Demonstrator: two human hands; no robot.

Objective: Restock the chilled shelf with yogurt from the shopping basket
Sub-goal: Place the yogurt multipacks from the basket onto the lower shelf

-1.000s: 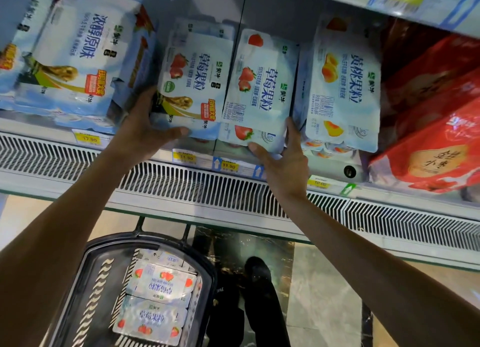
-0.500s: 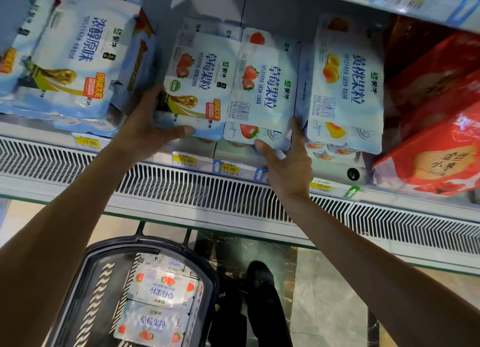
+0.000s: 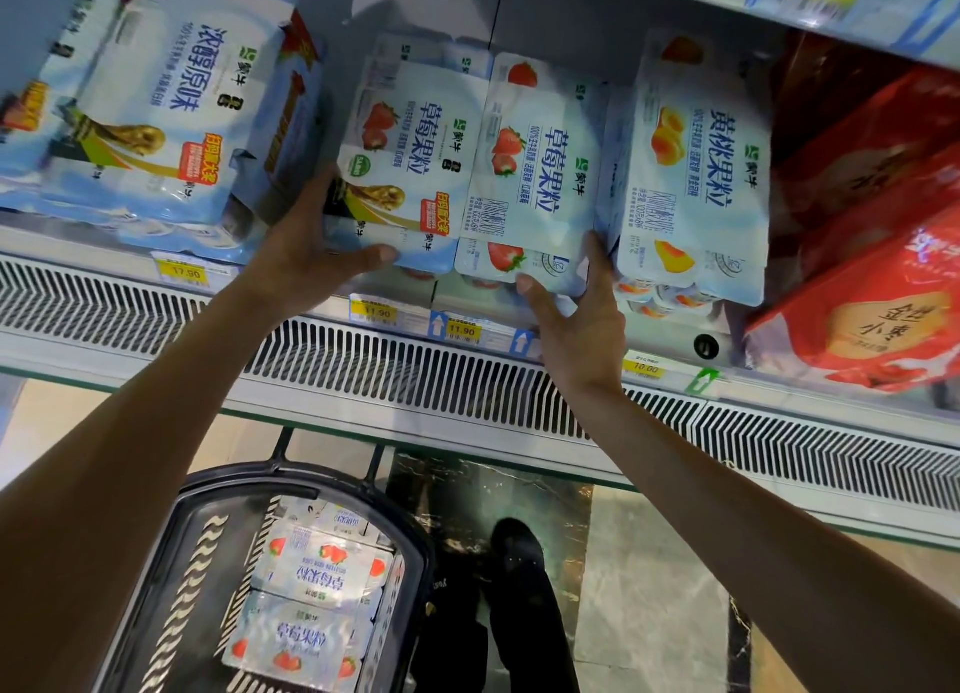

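up on the chilled shelf [image 3: 363, 375], the left hand [image 3: 296, 261] grips a strawberry yogurt pack [image 3: 410, 173] reading 草莓果粒; the right hand [image 3: 582, 323] clasps its twin pack [image 3: 535, 183] by the lower edge. yellow tags [image 3: 376, 312] read 11.90. beside them sits a 黄桃果粒 pack [image 3: 696, 173]. below, the shopping basket [image 3: 171, 562] holds more strawberry packs [image 3: 311, 568].

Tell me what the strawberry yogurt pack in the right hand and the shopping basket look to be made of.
Strawberry yogurt pack: printed card sleeve, semi-gloss, showing flat faces and soft glare; cups beneath look plastic. Shopping basket: dark moulded plastic, probably, with slotted walls and a shiny rim.
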